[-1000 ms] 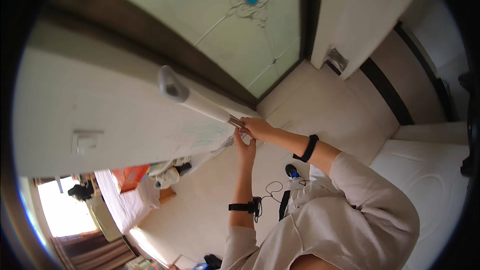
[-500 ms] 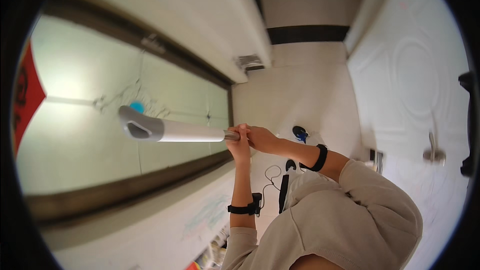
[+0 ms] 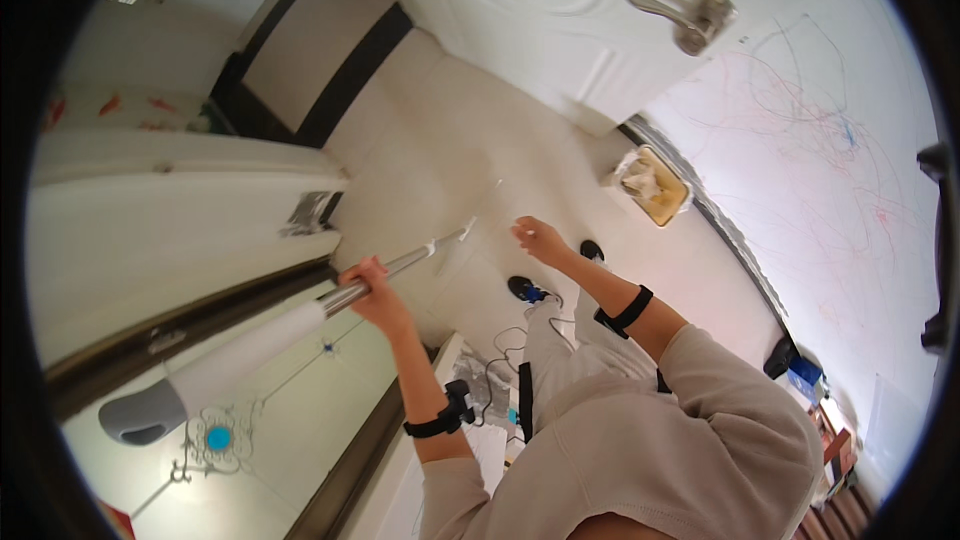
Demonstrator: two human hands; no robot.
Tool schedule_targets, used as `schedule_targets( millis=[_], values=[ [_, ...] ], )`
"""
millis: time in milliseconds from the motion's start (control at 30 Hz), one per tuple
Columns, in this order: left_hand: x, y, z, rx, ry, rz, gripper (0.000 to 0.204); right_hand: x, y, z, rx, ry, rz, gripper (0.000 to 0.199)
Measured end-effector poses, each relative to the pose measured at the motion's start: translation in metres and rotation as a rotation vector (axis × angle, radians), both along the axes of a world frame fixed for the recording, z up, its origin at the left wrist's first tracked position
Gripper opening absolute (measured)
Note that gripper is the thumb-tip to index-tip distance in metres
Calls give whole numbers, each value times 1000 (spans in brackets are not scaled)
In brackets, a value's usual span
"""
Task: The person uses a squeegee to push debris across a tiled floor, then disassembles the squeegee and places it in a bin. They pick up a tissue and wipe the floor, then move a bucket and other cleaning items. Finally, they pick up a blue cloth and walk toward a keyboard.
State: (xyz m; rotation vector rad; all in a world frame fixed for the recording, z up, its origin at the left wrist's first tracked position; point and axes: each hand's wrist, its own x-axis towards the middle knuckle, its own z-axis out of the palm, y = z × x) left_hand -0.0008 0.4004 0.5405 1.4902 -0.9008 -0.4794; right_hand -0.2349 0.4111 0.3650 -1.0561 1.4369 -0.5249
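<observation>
My left hand (image 3: 368, 292) is closed around the metal pole of a long-handled mop (image 3: 250, 345). Its thick white grip ends in a grey, looped tip at the lower left, near the glass panel. From my hand the shaft slants down and away to the floor, where its pale far end is blurred. My right hand (image 3: 540, 240) is off the pole, held out over the floor with its fingers loosely bent and apart. Nothing shows in it.
A lined waste bin (image 3: 660, 190) stands against the scribbled white wall (image 3: 830, 170). Beyond it is a white door with a metal handle (image 3: 690, 18). A dark-framed glass panel (image 3: 300, 410) is at my left. Cables (image 3: 505, 345) hang near my legs; my shoes (image 3: 525, 288) are on the floor.
My right hand has let go of the pole and moved away to the right. My left hand keeps hold, and the grip has swung toward the lower left. My view has turned rightward.
</observation>
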Motion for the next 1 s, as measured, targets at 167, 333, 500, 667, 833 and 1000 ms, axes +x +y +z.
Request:
schedule_targets(
  millis=[167,333,500,667,833,1000],
  values=[
    [-52,-31,5,129,-81,63,31,-146,49,-106,371,-42,-443,34],
    [-76,-46,1,32,-85,146,33,-255,100,-177,559,18,-674,34],
    [-75,-48,-64,27,-8,66,33,-332,131,-275,642,208,-751,39],
    [-83,-40,-98,-27,-23,-14,37,-367,144,-362,679,308,-895,40],
    [-58,-21,-111,40,-76,9,30,-373,135,-387,669,-320,-1118,18],
    [-23,16,-107,101,-42,115,24,-366,105,-385,840,-400,-1037,11]
  ],
)
